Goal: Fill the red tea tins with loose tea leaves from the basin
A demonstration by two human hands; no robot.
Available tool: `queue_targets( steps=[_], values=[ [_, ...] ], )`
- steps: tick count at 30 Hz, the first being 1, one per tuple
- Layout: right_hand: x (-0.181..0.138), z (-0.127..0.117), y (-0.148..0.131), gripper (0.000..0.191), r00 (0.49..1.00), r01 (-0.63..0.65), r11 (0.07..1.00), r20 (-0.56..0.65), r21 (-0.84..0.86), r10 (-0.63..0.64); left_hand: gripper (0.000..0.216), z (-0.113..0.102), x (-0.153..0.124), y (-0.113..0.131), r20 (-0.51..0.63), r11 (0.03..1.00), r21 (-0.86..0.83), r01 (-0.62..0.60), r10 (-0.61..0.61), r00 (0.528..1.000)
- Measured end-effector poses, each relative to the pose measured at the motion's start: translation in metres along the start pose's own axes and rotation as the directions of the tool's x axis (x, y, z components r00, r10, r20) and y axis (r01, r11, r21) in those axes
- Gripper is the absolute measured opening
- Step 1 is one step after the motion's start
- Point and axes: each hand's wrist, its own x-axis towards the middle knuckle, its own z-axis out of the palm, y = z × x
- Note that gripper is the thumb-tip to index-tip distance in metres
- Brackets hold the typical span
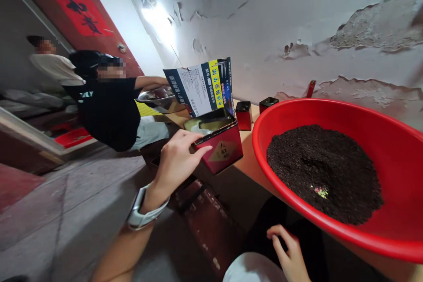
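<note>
My left hand (178,158), with a white watch on its wrist, is closed on the near left edge of a red square tea tin (224,152). The tin is tilted, its top uncovered, and a gold diamond label faces me. Something pale shows inside its mouth, too unclear to name. My right hand (288,253) hangs low over my lap, loosely curled with a gap between thumb and finger, holding nothing I can see. To its upper right, a big red basin (401,185) holds a mound of dark loose tea leaves (325,172) with a small pink-and-green patch on it.
Two smaller tins (243,116) stand on the wooden table (249,163) beside the basin. A printed cardboard box (201,90) stands behind the held tin. At left sits a person in a black shirt (109,110), one arm by a metal bowl (157,93); another person is farther back.
</note>
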Motion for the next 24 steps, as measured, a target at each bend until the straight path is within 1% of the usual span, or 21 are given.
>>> queue_targets(
  steps=[2,4,6,8,10,12,13,15,17,18,19,20,21,23,24],
  values=[
    [0.002,-0.015,-0.008,0.023,0.999,-0.029,1.000,-0.018,-0.003,0.029,0.015,-0.004,0.008,0.018,-0.098,0.997,-0.042,-0.071,0.067,0.993],
    [0.004,-0.028,-0.016,0.022,0.998,-0.043,0.999,-0.040,-0.010,0.042,0.016,0.001,0.019,0.035,-0.198,0.983,-0.099,-0.156,0.134,0.971],
    [0.005,-0.037,-0.023,0.021,0.997,-0.036,0.999,-0.066,-0.027,0.034,0.019,0.014,0.032,0.052,-0.279,0.955,-0.198,-0.220,0.160,0.947],
    [0.003,-0.042,-0.028,0.020,0.995,-0.021,0.998,-0.097,-0.055,0.016,0.023,0.035,0.044,0.070,-0.303,0.906,-0.349,-0.240,0.134,0.944],
    [-0.002,-0.044,-0.031,0.020,0.991,-0.015,0.996,-0.131,-0.085,0.004,0.026,0.062,0.056,0.093,-0.262,0.835,-0.503,-0.222,0.097,0.960],
    [-0.011,-0.044,-0.031,0.020,0.986,-0.037,0.994,-0.167,-0.106,0.019,0.028,0.091,0.066,0.120,-0.188,0.763,-0.618,-0.193,0.095,0.978],
    [-0.017,-0.044,-0.031,0.020,0.982,-0.058,0.992,-0.184,-0.110,0.037,0.029,0.107,0.070,0.134,-0.149,0.734,-0.654,-0.185,0.115,0.982],
    [-0.030,-0.043,-0.029,0.020,0.970,-0.113,0.988,-0.226,-0.108,0.086,0.032,0.138,0.078,0.165,-0.075,0.692,-0.697,-0.190,0.193,0.978],
    [-0.044,-0.043,-0.026,0.020,0.950,-0.181,0.979,-0.273,-0.096,0.149,0.032,0.168,0.085,0.194,0.008,0.671,-0.712,-0.204,0.299,0.954],
    [-0.050,-0.043,-0.025,0.020,0.937,-0.216,0.973,-0.299,-0.087,0.181,0.032,0.182,0.088,0.207,0.063,0.667,-0.716,-0.206,0.356,0.932],
    [-0.056,-0.043,-0.023,0.020,0.922,-0.249,0.966,-0.325,-0.076,0.212,0.032,0.195,0.090,0.220,0.129,0.663,-0.720,-0.204,0.416,0.900],
    [-0.061,-0.044,-0.022,0.020,0.906,-0.276,0.959,-0.350,-0.067,0.237,0.033,0.207,0.091,0.231,0.202,0.661,-0.724,-0.196,0.475,0.857],
    [-0.065,-0.045,-0.021,0.021,0.891,-0.299,0.952,-0.374,-0.059,0.257,0.034,0.218,0.091,0.240,0.279,0.661,-0.727,-0.186,0.532,0.800],
    [-0.071,-0.048,-0.018,0.022,0.862,-0.336,0.940,-0.420,-0.053,0.284,0.033,0.237,0.088,0.253,0.412,0.664,-0.724,-0.186,0.632,0.656],
    [-0.072,-0.050,-0.017,0.023,0.848,-0.350,0.935,-0.442,-0.055,0.291,0.031,0.245,0.084,0.257,0.458,0.665,-0.719,-0.202,0.672,0.582]
  ],
)
